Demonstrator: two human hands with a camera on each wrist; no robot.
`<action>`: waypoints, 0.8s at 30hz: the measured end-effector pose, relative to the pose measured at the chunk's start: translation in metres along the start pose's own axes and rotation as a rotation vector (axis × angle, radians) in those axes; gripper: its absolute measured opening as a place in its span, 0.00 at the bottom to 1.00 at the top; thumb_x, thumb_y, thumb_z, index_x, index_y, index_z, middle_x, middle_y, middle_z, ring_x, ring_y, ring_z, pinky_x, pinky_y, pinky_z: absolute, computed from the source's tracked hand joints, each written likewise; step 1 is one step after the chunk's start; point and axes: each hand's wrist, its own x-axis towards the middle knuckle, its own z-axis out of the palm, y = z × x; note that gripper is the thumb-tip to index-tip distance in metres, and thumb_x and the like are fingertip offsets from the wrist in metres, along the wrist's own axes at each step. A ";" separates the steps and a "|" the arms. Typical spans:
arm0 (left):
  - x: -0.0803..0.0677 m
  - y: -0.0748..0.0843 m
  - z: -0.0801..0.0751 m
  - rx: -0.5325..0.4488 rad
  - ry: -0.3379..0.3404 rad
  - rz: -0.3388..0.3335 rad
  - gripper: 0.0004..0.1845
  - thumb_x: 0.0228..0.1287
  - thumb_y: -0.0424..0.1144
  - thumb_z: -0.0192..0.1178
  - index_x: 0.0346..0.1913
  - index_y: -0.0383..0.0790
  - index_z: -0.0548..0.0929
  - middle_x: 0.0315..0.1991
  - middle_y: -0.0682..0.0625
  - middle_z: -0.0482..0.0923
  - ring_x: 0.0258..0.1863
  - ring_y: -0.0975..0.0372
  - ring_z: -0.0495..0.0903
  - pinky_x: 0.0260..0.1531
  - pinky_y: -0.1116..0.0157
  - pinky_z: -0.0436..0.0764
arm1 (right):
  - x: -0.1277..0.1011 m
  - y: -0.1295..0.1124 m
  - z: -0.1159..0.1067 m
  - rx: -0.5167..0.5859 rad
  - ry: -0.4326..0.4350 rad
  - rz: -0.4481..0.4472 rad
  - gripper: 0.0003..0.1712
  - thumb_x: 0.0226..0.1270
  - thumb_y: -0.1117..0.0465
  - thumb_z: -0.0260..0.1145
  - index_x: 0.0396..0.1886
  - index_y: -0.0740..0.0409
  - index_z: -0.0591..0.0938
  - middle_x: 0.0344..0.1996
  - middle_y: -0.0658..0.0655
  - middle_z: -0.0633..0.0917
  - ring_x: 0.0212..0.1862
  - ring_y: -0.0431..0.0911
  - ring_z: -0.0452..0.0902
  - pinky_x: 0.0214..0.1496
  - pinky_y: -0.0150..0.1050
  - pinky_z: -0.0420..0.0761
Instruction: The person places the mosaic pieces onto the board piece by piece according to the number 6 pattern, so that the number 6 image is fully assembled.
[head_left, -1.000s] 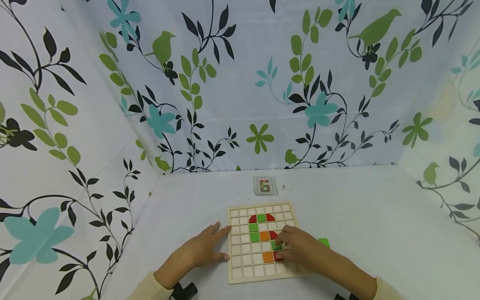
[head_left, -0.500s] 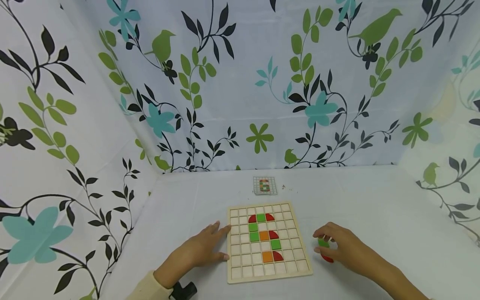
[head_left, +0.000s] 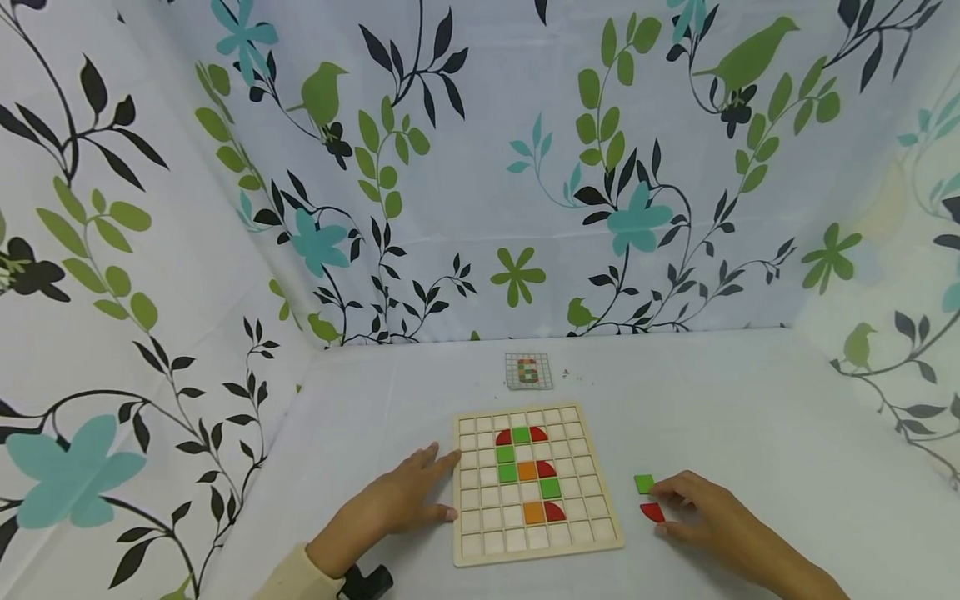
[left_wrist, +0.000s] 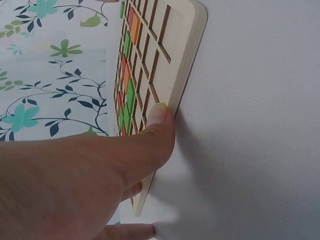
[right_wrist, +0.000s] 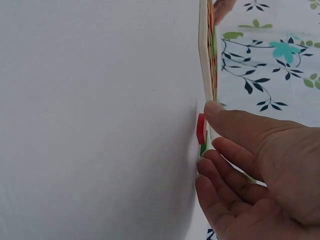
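Observation:
A wooden grid board (head_left: 592,533) lies flat on the white table, with red, green and orange tiles set in its middle cells. My left hand (head_left: 441,487) lies flat beside the board's left edge; in the left wrist view its thumb (left_wrist: 160,112) presses that edge of the board (left_wrist: 187,45). My right hand (head_left: 670,512) rests on the table to the right of the board, fingers relaxed and holding nothing. Just in front of its fingertips lie a loose green square tile (head_left: 643,483) and a red curved tile (head_left: 652,512). The right wrist view shows that red tile (right_wrist: 201,128) close by the thumb.
A small pattern card (head_left: 528,372) lies on the table behind the board. Floral cloth walls (head_left: 480,183) close in the left, back and right sides. A black object (head_left: 367,581) shows at the bottom edge under my left sleeve.
My right hand left the board, moved right to the loose green and red tiles, then drew back slightly, leaving both on the table. The left hand has stayed put.

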 end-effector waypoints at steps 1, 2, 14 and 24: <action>0.000 0.000 0.000 -0.001 0.000 0.001 0.45 0.59 0.58 0.70 0.77 0.50 0.65 0.76 0.39 0.56 0.73 0.43 0.57 0.60 0.38 0.68 | 0.000 0.000 0.001 0.001 -0.001 0.003 0.21 0.58 0.49 0.77 0.49 0.46 0.82 0.45 0.39 0.81 0.45 0.37 0.77 0.49 0.31 0.80; 0.000 0.001 0.000 0.000 0.000 0.002 0.45 0.59 0.58 0.70 0.77 0.50 0.64 0.76 0.38 0.56 0.73 0.44 0.57 0.60 0.38 0.68 | -0.001 0.000 0.002 0.006 0.007 -0.008 0.20 0.58 0.50 0.78 0.49 0.46 0.82 0.44 0.39 0.81 0.45 0.37 0.77 0.49 0.31 0.80; 0.001 0.001 -0.001 0.023 -0.003 -0.003 0.45 0.59 0.59 0.69 0.77 0.50 0.64 0.76 0.38 0.57 0.73 0.44 0.57 0.61 0.39 0.68 | 0.000 0.002 0.010 0.023 0.067 -0.129 0.18 0.57 0.63 0.78 0.46 0.46 0.83 0.40 0.39 0.80 0.40 0.35 0.78 0.44 0.29 0.80; -0.001 0.002 -0.001 0.010 0.007 0.002 0.45 0.58 0.59 0.70 0.77 0.51 0.64 0.76 0.39 0.57 0.73 0.43 0.58 0.59 0.38 0.69 | 0.003 0.003 0.010 0.015 0.054 -0.131 0.17 0.56 0.66 0.77 0.44 0.47 0.84 0.38 0.37 0.80 0.38 0.34 0.77 0.40 0.31 0.81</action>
